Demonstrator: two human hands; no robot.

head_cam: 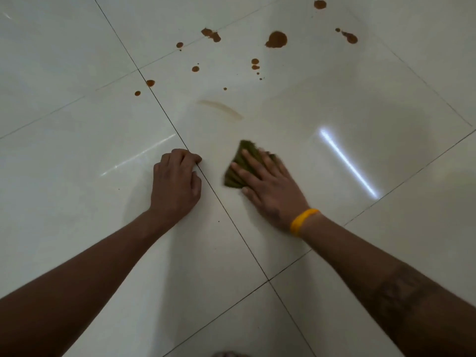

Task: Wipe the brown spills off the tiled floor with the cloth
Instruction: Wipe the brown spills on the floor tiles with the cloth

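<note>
Right hand (268, 186) flat, fingers spread, pressing green cloth (238, 171) onto tiled floor (360, 99); left hand (175, 181) curled, empty, braced. Mid-wipe. Faint smear (221, 109) just ahead, brown spills (277, 39) beyond: needs a forward push.

A yellow wristband (303, 221) encircles one wrist. A dark marking (396, 292), blurred, shows on the same forearm. A bright white light reflection (347, 163) runs diagonally. A partly cropped, unidentifiable object (228, 354) sits at the bottom edge.

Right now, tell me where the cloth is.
The green cloth lies on the floor, pressed under the right hand, right of the left hand.
</note>
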